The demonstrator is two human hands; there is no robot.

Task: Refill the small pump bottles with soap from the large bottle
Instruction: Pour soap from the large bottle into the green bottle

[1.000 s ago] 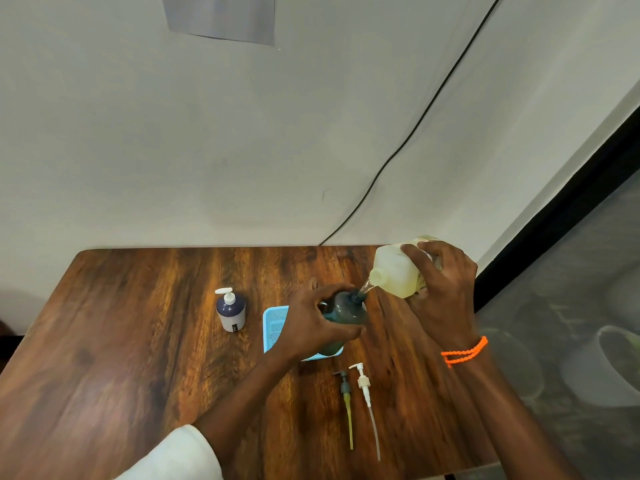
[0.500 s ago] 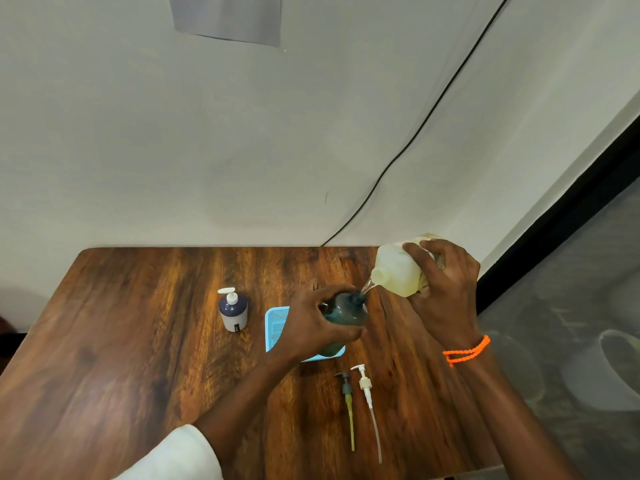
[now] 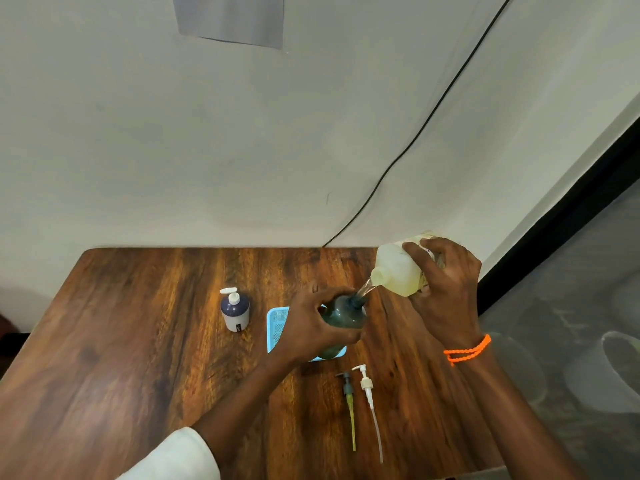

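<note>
Left fingers wrap green bottle; right fingers grip tilted large bottle.

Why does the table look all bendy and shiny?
In the head view, the wide lens curves the table's edges; light glares pale off the wood near its far left corner; the soap stream from the large bottle looks thin and slightly blurred.

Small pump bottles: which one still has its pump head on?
The dark blue bottle standing alone at the left, white pump fitted. The green bottle, gripped by the left hand, is open and taking soap.
</note>
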